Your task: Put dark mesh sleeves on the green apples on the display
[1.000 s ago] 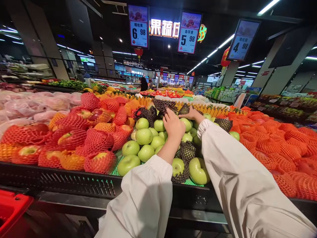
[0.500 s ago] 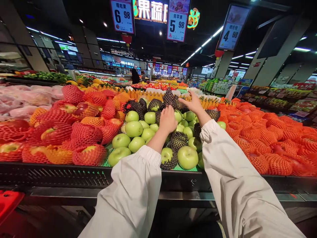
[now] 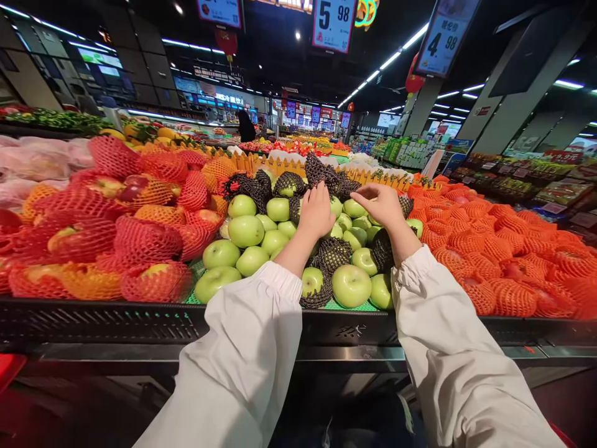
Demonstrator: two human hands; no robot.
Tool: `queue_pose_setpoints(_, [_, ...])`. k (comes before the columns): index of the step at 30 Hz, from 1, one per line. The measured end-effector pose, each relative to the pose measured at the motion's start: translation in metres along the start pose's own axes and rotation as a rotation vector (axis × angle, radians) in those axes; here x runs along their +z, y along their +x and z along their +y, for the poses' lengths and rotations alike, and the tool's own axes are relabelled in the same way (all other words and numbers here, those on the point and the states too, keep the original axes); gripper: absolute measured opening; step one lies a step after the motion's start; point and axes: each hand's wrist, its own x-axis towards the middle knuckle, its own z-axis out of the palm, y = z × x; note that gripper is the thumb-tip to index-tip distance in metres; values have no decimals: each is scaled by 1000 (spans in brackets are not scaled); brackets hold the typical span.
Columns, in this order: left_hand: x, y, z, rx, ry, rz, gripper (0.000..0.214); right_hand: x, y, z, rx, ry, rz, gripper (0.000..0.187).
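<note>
**Overhead, price cards; below, two hands in the green apples**

Overhead, a hanging price card (image 3: pixel 333 23) reads "5.98" directly above the hands, and another price card (image 3: pixel 446 36) up and to the right of the right hand reads "4.98"; the small characters on both are too fine to read.

Below them, the heap of smooth green apples (image 3: pixel 246 231) spreads under and to the left of both hands, some fruit wrapped in black foam mesh sleeves (image 3: pixel 334 252).

The left hand (image 3: pixel 316 211) lies knuckles up on the heap, fingers curled down over a green apple just beyond it, near a black sleeve. Whether it truly grips the fruit cannot be told. The right hand (image 3: pixel 383 205) hovers just beside it, to its right, fingers bent and pinched together at the tips, thumb side toward the left hand; what they pinch is not clear.

Red and orange mesh-wrapped fruit (image 3: pixel 144 239) fills the bin left of the left hand, and orange mesh sleeves (image 3: pixel 494 261) lie right of the right hand.
</note>
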Motion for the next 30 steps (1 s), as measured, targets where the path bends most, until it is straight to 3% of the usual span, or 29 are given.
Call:
queue_pose_setpoints(3, [1, 0, -2, 6, -33, 13, 74, -4, -10, 2, 49, -23, 46, 29])
queue_pose_setpoints(7, [3, 1, -5, 2, -55, 17, 76, -9, -26, 1, 145, -245, 27, 26])
queue_pose_setpoints(14, [1, 0, -5, 6, -55, 31, 75, -3, -73, -28, 400, -650, 97, 43])
queue_pose_setpoints(18, [1, -2, -7, 4, -69, 46, 75, -5, -89, -34, 299, -569, 45, 49])
queue_pose_setpoints(21, [3, -3, -9, 2, -73, 64, 75, -21, -104, -27, 94, -400, 8, 50])
queue_pose_setpoints(23, [3, -3, -9, 3, -64, 72, 75, -33, -120, -19, 1, -395, 26, 61])
queue_pose_setpoints(26, [1, -3, -8, -1, -43, 56, 75, -43, -144, -2, 37, -483, -50, 86])
queue_pose_setpoints(30, [-2, -3, -6, -13, -35, 49, 74, -47, -152, 24, 12, -438, -145, 84])
